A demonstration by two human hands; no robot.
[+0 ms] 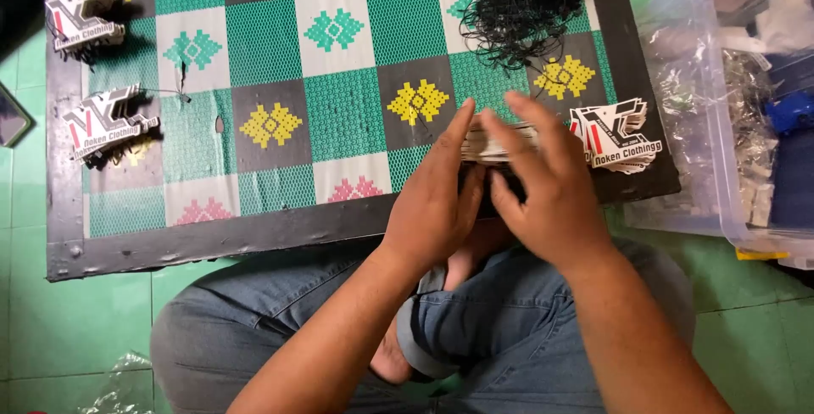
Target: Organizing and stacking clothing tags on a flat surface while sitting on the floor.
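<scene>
We square a stack of tags (496, 144) in both hands' fingers (448, 155), finished piles (85, 19) at nine o'clock, loose strings (519, 8) at one o'clock still unused.

Soft, even indoor light falls from above me. My hands (496, 189) are slightly motion-blurred and throw faint shadows on the table (203, 240). The far left corner goes dim; the right-hand bin (691, 117) shows mild glare.
</scene>
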